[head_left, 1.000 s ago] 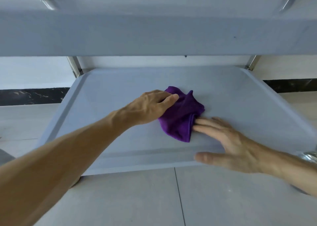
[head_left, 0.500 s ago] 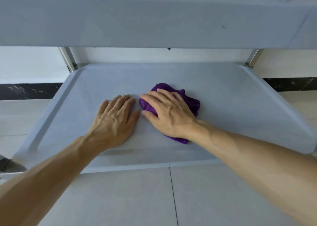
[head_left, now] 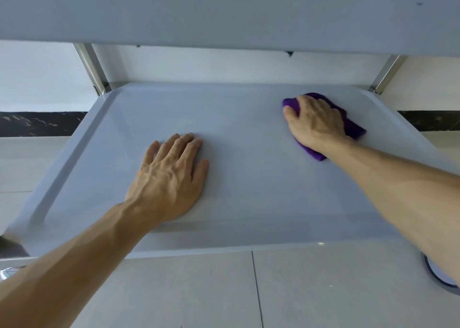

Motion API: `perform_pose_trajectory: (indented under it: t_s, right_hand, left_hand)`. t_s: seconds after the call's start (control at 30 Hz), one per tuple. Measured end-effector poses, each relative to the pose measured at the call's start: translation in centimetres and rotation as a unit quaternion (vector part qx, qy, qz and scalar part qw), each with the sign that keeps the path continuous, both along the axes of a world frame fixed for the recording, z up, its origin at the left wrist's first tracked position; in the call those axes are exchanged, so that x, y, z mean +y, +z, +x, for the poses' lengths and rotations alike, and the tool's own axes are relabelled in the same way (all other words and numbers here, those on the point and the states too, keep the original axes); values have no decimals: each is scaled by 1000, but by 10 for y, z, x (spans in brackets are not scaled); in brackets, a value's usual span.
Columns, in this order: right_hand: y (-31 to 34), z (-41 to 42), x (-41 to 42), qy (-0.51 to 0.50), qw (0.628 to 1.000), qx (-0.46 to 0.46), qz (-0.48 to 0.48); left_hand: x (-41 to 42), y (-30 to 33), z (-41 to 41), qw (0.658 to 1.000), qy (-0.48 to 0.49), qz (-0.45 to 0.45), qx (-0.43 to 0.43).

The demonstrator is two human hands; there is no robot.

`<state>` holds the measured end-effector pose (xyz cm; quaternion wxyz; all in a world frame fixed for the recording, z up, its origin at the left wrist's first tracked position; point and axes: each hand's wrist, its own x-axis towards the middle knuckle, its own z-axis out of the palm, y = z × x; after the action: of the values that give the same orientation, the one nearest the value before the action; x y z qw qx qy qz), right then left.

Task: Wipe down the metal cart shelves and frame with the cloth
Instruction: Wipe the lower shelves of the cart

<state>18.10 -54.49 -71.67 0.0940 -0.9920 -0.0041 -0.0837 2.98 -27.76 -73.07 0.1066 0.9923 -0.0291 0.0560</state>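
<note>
R fingers [head_left: 302,103] atop cloth [head_left: 353,129] — L hand [head_left: 169,178] apart

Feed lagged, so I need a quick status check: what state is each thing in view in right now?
purple cloth: bunched, flat on the lower shelf near its far right corner, under the right hand.
right hand: pressing on the cloth, fingers curled over it.
left hand: flat on the shelf, fingers straight, holding nothing.
lower shelf: bare apart from cloth and hands.
upper shelf: overhead, untouched.
</note>
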Motion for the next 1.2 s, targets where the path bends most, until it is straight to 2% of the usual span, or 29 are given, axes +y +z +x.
perform_pose_trajectory:
  t_s: [0.07, 0.13, 0.2, 0.27, 0.3, 0.37, 0.5, 0.57, 0.63, 0.7, 0.8, 0.9, 1.03, 1.2]
  right_hand:
    - [-3, -5, 42, 81, 997, -19, -2]
    - [-10, -19, 80, 205, 978, -32, 5]
    - [-12, -31, 99, 336, 941, -41, 25]
    - [-8, -27, 94, 419, 906, -38, 52]
    - [-4, -20, 85, 428, 900, -36, 66]
    - [1, 2, 63, 393, 916, -39, 76]
    - [-1, 49, 18, 165, 983, -65, 42]
    - [-3, 63, 16, 56, 997, -52, 15]
    - [-3, 70, 35, 8, 1000, -18, 19]
    - [-3, 70, 66, 26, 999, 5, 31]
    - [-5, 55, 117, 161, 987, 15, 14]
    - [-6, 32, 141, 289, 957, 16, 1]
    - [-4, 6, 114, 363, 932, 4, 20]
    - [-3, -24, 21, 367, 929, -8, 46]
  left_hand:
    - [0, -1, 0, 1000, -1, -1, -4]
    - [1, -2, -1, 1000, -5, 0, -12]
    - [2, -3, -1, 1000, -11, 2, -20]
    - [3, -3, 0, 1000, -14, 1, -22]
    - [4, -3, 0, 1000, -13, 2, -21]
    - [4, -3, 0, 1000, -10, 1, -20]
    - [3, -4, 0, 1000, -5, -2, -16]
    - [2, -4, 0, 1000, -2, -3, -16]
    - [1, -5, 1, 1000, 0, -1, -20]
    - [1, -5, 1, 1000, 0, 3, -21]
    - [1, -4, 1, 1000, 0, 8, -22]
    - [1, -3, 0, 1000, -2, 11, -22]
    - [0, -3, -1, 1000, -1, 9, -26]
    - [0, -2, -1, 1000, 3, 3, -24]
